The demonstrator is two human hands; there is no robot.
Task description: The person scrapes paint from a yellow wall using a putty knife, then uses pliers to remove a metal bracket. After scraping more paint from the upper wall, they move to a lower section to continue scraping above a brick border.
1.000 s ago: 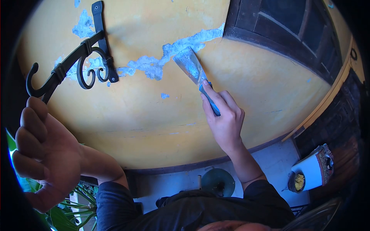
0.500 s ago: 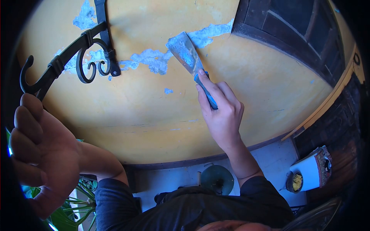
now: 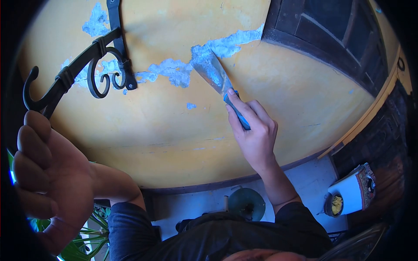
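Yellow plaster wall (image 3: pixel 174 126), flaked down to blue-grey in a ragged bare strip (image 3: pixel 172 71) running rightward from the black iron bracket (image 3: pixel 93 65). Gripped a putty knife (image 3: pixel 217 76) in the right hand (image 3: pixel 254 135), well right of the bracket and a little lower. Fingers wrapped firmly round the blue handle, forefinger stretched along its top toward the blade. Laid the smeared steel blade against the wall, tip touching the bare strip, whole tool slanted up and left, back toward the bracket.

Hung the left hand (image 3: pixel 48 182) just below the bracket's hooked end, huge and close to the lens. Fingers curled loosely inward, palm showing, nothing seen in it. Could not tell whether it touched the hook or merely sat in front of it.

Far right of the bracket, at the same height: a dark wooden window frame (image 3: pixel 313 30), its corner meeting the end of the bare strip. Well below the bracket, down at floor level: green plant leaves (image 3: pixel 82 248). Further right, a round dark-green dish (image 3: pixel 246 203), then a white tub (image 3: pixel 348 193) with a small pot of something yellow (image 3: pixel 335 204) just beside it.
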